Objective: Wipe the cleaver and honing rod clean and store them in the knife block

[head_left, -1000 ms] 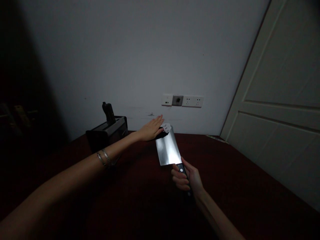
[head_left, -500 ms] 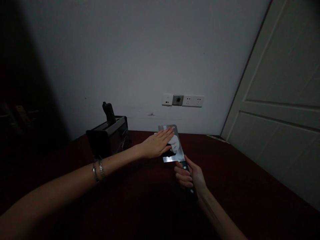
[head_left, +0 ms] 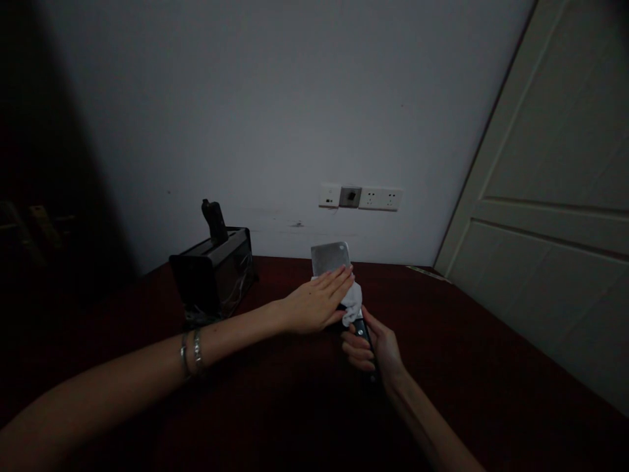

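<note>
My right hand (head_left: 371,351) is closed round the black handle of a steel cleaver (head_left: 331,257), whose broad blade points away from me above a dark red table (head_left: 481,354). My left hand (head_left: 317,303) lies flat, fingers stretched out, on the near part of the blade and presses a white cloth (head_left: 352,303) against it. Only the far end of the blade shows past my fingers. Two thin bracelets sit on my left wrist.
A black knife block (head_left: 211,272) with one dark handle sticking up stands at the back left of the table. Wall sockets (head_left: 361,197) sit low on the white wall behind. A pale door (head_left: 555,216) runs along the right side. The left side is in deep shadow.
My left hand slid with the white cloth from the blade's far tip back along it to the part near the handle. My right hand kept its grip on the cleaver.
</note>
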Demonstrator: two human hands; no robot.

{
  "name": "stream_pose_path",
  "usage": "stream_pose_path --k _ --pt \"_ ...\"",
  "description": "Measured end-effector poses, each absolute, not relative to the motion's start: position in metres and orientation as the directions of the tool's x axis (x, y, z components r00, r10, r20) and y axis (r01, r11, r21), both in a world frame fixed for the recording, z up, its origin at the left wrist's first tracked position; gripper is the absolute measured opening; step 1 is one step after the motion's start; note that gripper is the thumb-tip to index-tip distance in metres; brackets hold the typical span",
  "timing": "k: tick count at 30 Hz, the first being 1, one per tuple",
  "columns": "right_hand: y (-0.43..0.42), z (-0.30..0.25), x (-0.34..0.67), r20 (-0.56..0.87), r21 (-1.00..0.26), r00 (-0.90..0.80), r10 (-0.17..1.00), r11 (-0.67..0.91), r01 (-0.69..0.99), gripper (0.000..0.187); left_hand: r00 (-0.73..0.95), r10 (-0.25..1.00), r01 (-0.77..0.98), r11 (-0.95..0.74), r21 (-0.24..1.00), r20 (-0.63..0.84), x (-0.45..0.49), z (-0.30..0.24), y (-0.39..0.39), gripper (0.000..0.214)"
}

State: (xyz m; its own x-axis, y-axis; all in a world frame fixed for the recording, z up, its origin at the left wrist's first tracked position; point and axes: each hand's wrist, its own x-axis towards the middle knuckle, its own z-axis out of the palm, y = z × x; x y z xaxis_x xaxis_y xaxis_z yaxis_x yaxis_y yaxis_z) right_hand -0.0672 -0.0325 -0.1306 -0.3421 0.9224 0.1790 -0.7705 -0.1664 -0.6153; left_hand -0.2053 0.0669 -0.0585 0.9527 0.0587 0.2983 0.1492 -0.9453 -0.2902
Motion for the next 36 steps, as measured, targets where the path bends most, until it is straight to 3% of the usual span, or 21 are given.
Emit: stream_pose_path --k 14,21,29,36 --pt "-0.033 -0.132 -0.07 0.138 -0.672 -0.368 0.92 -0.186 -0.716 0.042 0.933 0.066 0.173 -0.945 -0.279 0.355 -0.195 -0.056 0.066 0.073" --pt "-0.031 -0.137 -0.067 0.143 -0.63 -0.33 0.933 -0.172 -0.758 0.037 0.924 0.057 0.168 -0.949 -0.268 0.378 -0.19 -0.058 0.072 0.072" --pt "-0.032 -0.136 -0.076 0.164 -0.61 -0.455 0.875 -0.273 -0.744 0.035 0.88 0.176 0.296 -0.93 -0.219 0.442 -0.179 -0.044 0.115 0.066" --pt "-0.03 -0.136 -0.075 0.181 -0.583 -0.466 0.866 -0.287 -0.76 0.036 0.855 0.243 0.362 -0.912 -0.192 0.458 -0.178 -0.027 0.153 0.058"
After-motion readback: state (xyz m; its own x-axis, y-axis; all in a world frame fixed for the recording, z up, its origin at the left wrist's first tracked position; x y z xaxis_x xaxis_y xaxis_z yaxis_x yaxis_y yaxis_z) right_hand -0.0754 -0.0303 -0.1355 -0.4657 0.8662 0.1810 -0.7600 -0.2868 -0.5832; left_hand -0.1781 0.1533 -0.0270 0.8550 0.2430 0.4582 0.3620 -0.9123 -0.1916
